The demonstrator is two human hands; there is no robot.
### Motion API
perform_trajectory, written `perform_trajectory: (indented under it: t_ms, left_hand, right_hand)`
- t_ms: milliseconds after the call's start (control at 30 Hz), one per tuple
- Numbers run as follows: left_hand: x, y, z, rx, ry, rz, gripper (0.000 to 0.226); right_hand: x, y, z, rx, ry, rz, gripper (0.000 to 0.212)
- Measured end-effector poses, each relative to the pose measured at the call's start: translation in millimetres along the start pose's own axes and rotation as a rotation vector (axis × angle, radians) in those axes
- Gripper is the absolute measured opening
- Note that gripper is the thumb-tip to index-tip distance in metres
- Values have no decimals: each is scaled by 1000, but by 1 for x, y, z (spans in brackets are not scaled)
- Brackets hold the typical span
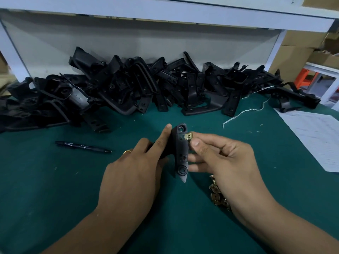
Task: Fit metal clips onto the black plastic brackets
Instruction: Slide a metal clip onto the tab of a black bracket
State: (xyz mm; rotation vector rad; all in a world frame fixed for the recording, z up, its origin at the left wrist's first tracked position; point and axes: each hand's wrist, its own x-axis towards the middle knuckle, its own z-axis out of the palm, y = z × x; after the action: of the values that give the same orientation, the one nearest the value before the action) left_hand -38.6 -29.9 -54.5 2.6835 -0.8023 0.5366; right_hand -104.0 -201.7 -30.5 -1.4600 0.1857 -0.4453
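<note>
Clip-seating step: left hand (139,162) grips the black bracket (180,153) upright at table centre, right hand (220,154) pinches a brass clip (189,136) against its edge at 3 o'clock; next, likely push it home.

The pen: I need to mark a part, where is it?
The pen lies on the green table, left of the left hand, in front of the bracket pile.

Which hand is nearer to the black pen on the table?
Left. The left hand holds the bracket just right of the pen; the right hand, pinching a clip, is farther right.
</note>
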Motion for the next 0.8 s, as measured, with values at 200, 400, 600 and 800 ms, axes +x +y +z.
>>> perform_trajectory:
  t_ms: [200, 400, 600, 800]
  left_hand:
    - [-2, -2, 0, -22, -26, -46, 69]
    - [1, 2, 6, -5, -15, -1, 69]
    - [2, -2, 7, -7, -16, -46, 67]
    - [3, -3, 6, -16, -24, -58, 68]
  right_hand:
    - [-4, -2, 4, 1, -120, 26, 26]
    - [29, -19, -35, -439, -68, -79, 20]
    - [49, -22, -80, -1067, -309, -108, 5]
    - [51, -15, -80, -1079, -416, -96, 12]
